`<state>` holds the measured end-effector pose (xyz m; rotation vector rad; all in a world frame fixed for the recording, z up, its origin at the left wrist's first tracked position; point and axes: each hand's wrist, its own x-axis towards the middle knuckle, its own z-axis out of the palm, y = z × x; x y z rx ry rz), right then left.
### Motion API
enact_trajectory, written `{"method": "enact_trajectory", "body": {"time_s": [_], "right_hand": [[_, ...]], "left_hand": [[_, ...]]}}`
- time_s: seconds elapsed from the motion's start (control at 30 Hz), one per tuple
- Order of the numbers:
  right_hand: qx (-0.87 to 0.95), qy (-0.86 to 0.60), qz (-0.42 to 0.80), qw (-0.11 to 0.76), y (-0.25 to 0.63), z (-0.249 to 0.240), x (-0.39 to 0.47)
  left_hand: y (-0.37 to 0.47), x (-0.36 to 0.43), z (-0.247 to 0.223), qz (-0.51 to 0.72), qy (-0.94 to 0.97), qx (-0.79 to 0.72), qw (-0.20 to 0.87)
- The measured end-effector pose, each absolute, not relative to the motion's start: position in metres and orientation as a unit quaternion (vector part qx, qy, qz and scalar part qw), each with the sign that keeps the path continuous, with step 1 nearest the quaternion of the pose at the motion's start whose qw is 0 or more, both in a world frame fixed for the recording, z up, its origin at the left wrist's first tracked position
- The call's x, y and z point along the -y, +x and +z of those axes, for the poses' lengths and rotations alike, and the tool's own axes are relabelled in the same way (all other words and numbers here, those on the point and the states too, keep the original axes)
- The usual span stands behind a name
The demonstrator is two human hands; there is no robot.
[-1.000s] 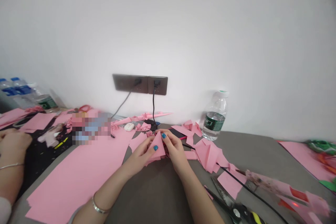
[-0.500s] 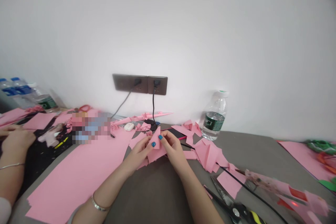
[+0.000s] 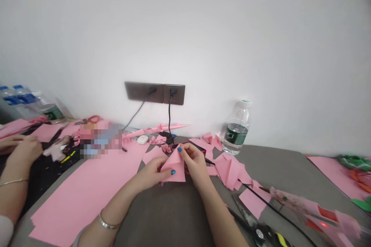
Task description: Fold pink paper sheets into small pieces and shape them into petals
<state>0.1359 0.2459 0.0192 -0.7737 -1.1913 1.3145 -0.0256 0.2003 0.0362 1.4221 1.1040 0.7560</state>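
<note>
A small piece of pink paper [image 3: 175, 164], partly folded into a slanted shape, is held up between my two hands above the grey table. My left hand [image 3: 153, 173] grips its left side, with the thumb lying across the front. At the top corner, my right hand [image 3: 194, 159] pinches the paper between thumb and fingers. Behind my hands lies a dark phone with a red edge [image 3: 199, 146]. Several folded pink paper pieces [image 3: 232, 170] are heaped to the right of my right hand.
Large pink sheets [image 3: 87, 193] lie on the left. Scissors [image 3: 255, 227] and a pink glue gun [image 3: 321, 214] with its black cord are at the right front. A water bottle [image 3: 236, 131] stands by the wall. Another person's hand [image 3: 27, 150] works at far left.
The paper has turned and shows a wider face now. My left hand has moved lower along it, while my right hand has shifted slightly right to the top corner.
</note>
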Motion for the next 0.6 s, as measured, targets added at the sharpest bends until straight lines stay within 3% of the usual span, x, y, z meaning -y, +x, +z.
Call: {"method": "enact_trajectory", "body": {"time_s": [0.27,0.43,0.6], "right_hand": [[0.535,-0.297,0.588,0.529,0.136,0.019,-0.242],[0.549,-0.274,0.603,0.511,0.133,0.020,-0.238],[0.523,-0.263,0.596,0.549,0.132,0.021,-0.239]], "left_hand": [[-0.019,-0.196,0.042,0.391,0.458,-0.418,0.680],[-0.017,-0.196,0.036,0.423,0.408,-0.455,0.669],[-0.017,-0.199,0.032,0.467,0.409,-0.451,0.641]]}}
